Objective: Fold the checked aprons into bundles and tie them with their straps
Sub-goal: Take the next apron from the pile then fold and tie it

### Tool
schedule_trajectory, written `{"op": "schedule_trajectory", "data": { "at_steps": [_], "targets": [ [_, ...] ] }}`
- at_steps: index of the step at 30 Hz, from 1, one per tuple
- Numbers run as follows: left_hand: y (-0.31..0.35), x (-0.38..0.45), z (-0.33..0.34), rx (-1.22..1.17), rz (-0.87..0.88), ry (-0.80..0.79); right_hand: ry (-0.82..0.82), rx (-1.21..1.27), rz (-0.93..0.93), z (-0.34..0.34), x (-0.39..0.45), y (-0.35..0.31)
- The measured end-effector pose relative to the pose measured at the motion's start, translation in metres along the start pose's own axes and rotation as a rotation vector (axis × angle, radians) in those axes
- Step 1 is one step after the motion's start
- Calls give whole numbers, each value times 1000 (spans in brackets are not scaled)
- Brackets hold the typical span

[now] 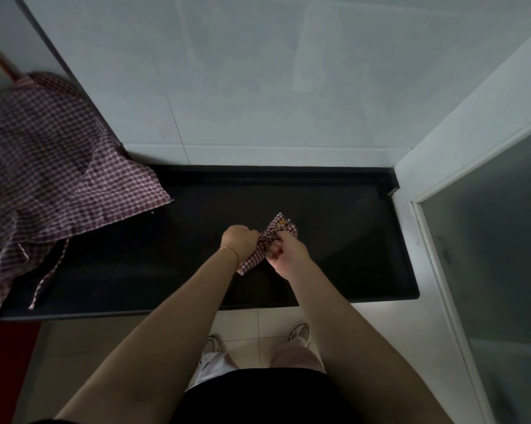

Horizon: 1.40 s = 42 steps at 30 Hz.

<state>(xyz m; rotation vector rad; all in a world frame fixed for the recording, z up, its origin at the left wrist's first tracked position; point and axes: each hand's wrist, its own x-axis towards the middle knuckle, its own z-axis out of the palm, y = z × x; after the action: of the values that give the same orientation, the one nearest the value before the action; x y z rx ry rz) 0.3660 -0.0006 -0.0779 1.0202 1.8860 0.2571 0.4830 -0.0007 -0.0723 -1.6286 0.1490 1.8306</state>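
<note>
Apron bundle (268, 243) clenched between left hand (238, 240), right hand (284, 255) grip

**What I cannot make out**

My left hand (238, 240) and right hand (284, 255) cover the middle of the apron bundle (278, 229), so the strap and any knot are hidden under my curled fingers. A small yellow mark on the bundle is too tiny to read. The loose apron (53, 166) runs off the left edge, and its far end cannot be seen.
</note>
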Motion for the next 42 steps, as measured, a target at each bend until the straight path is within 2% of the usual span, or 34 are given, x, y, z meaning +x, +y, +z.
{"op": "schedule_trajectory", "data": {
  "at_steps": [4, 6, 8, 10, 14, 16, 18, 19, 21, 23, 26, 28, 30, 32, 34, 35, 37, 39, 42],
  "targets": [
    [-7, 2, 13, -215, -157, 50, 1, 279, 82, 9, 2, 3],
    [-6, 3, 15, -434, -218, 52, -1, 357, 118, 10, 2, 0],
    [0, -3, 8, -751, -321, 7, -11, 394, 139, 10, 0, -2],
    [-3, -8, 7, -890, -401, -25, -8, 416, 157, 9, -1, -4],
    [-6, -15, 2, -896, -485, -33, -1, 430, 143, 11, -3, -8],
    [-3, -13, 1, -830, -435, 17, -7, 406, 128, 12, -3, -8],
    [-3, -9, 0, -588, -309, 29, -7, 334, 87, 11, -2, -7],
    [-2, -8, -2, -408, -204, 77, -13, 262, 46, 9, -2, -7],
    [3, -5, -14, -195, 23, 80, -44, 98, -57, 4, -4, -12],
    [14, -6, -25, -99, 140, 23, -51, -74, -141, 3, -8, -23],
    [40, -14, -51, -209, 258, 67, -27, -416, -253, 14, -23, -51],
    [64, -24, -69, -109, 390, 68, 17, -662, -375, 26, -41, -72],
    [91, -39, -90, -19, 525, 135, 11, -871, -527, 37, -72, -91],
    [119, -53, -114, 76, 644, 210, 25, -1160, -765, 49, -109, -113],
    [154, -74, -143, 171, 763, 284, 104, -1368, -1089, 65, -151, -137],
    [168, -83, -155, 197, 818, 311, 134, -1375, -1235, 72, -169, -147],
    [200, -109, -183, 248, 934, 424, 72, -1285, -1488, 88, -212, -168],
    [228, -130, -210, 289, 1026, 551, -34, -1241, -1586, 103, -252, -183],
    [262, -172, -246, 245, 1136, 672, -48, -1101, -1719, 119, -304, -204]
  ]
}}
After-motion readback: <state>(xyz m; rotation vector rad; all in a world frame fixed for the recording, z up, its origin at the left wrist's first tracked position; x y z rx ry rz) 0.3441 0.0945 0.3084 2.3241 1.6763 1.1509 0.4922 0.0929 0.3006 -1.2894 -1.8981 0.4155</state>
